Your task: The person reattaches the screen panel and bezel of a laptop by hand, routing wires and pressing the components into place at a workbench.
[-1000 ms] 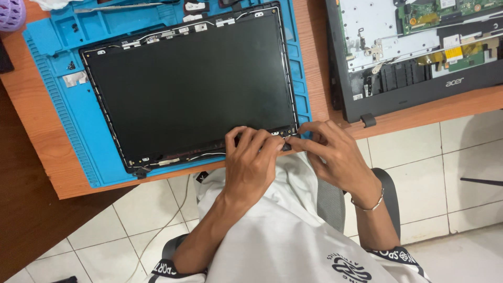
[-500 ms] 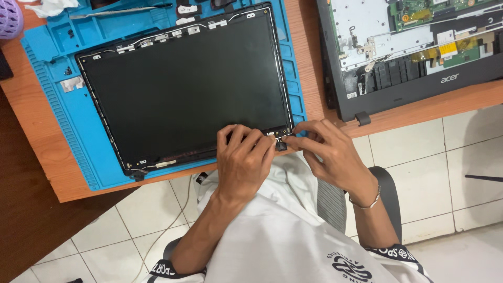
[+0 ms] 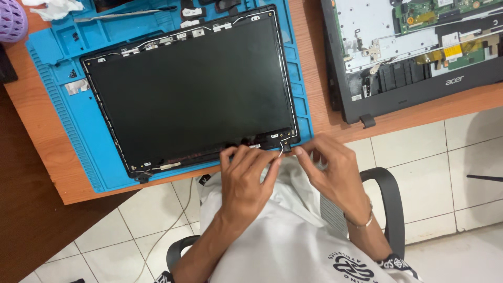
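Panel: laptop screen assembly (image 3: 191,91) flat and face up on blue repair mat (image 3: 52,105), near corner at desk edge, within easy reach of both hands.
Mat: silicone, ridged rim and small moulded pockets along far side, apparently to keep loose screws and parts from rolling off wooden desk (image 3: 325,112).
Left hand (image 3: 246,181): fingers curled down at lower edge of panel, tips touching black hinge area (image 3: 262,140), seemingly steadying that corner; nothing clearly held.
Right hand (image 3: 332,170): thumb and forefinger narrowed in a pinch on thin white cable (image 3: 283,149) just beside panel's lower right corner; remaining fingers loosely bent; bracelet at wrist.
Cable: short stretch emerging from frame corner, bent towards the pinch; far end hidden under bezel.
Grip reason: fine pinch suited to a thin, fragile wire, other hand bracing so panel stays put.
Laptop base (image 3: 414,57): opened, board and metal bracket exposed, set well apart on the right, off the mat, leaving mat space for the panel.
Far side of mat: metal pry tool (image 3: 118,14) and small black parts parked beyond the panel.
Corner of desk: purple basket (image 3: 11,21) and crumpled white tissue (image 3: 57,8), away from work.
Seat: chair armrest (image 3: 390,202) beside right forearm, tiled floor below.
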